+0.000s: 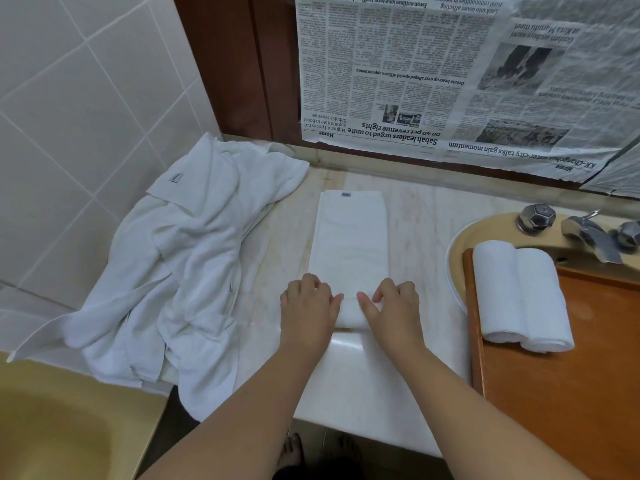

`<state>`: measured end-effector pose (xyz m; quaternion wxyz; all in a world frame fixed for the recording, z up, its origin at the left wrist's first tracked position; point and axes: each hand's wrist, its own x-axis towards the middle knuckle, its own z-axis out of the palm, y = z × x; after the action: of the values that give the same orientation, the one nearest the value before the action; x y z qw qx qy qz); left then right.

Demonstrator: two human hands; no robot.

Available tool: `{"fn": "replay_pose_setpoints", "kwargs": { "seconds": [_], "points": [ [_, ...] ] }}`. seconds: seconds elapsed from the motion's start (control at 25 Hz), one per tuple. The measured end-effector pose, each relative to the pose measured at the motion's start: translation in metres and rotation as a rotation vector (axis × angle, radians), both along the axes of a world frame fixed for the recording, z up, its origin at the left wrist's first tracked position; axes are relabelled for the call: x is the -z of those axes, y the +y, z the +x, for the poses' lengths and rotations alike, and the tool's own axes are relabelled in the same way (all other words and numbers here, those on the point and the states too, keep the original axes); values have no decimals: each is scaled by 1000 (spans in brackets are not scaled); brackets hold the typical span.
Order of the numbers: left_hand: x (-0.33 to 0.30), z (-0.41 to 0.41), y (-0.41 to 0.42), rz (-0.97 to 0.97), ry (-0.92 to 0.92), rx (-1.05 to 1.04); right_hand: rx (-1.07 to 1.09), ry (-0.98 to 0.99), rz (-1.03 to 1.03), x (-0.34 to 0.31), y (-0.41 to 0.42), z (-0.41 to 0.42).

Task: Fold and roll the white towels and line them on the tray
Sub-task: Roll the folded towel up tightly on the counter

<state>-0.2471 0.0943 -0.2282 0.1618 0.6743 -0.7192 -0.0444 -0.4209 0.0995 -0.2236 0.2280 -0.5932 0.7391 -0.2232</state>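
Observation:
A white towel [349,237], folded into a long narrow strip, lies on the marble counter [426,244] and runs away from me. Its near end is curled into a small roll. My left hand [308,306] and my right hand [394,306] both press on that roll, fingers curled over it. Two rolled white towels [519,292] lie side by side at the far left end of the orange wooden tray [571,375] on the right. A heap of loose white towels [180,258] sits on the left of the counter and hangs over its front edge.
The tray rests over a yellowish sink [485,230] with chrome taps [585,230] behind it. Newspaper [450,81] covers the wall behind the counter. Tiled wall stands at the left. A yellow fixture [59,431] lies at the lower left.

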Motion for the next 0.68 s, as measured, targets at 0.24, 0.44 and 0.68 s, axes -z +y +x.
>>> {"fn": "replay_pose_setpoints", "kwargs": {
  "seconds": [0.24,0.44,0.68],
  "points": [
    [32,22,53,-160,30,275,-117,48,-275,32,52,-9],
    [24,22,38,-5,94,251,-218,87,-178,26,51,-16],
    [8,18,11,299,238,129,-243,27,181,-1,8,-19]
  ]
}}
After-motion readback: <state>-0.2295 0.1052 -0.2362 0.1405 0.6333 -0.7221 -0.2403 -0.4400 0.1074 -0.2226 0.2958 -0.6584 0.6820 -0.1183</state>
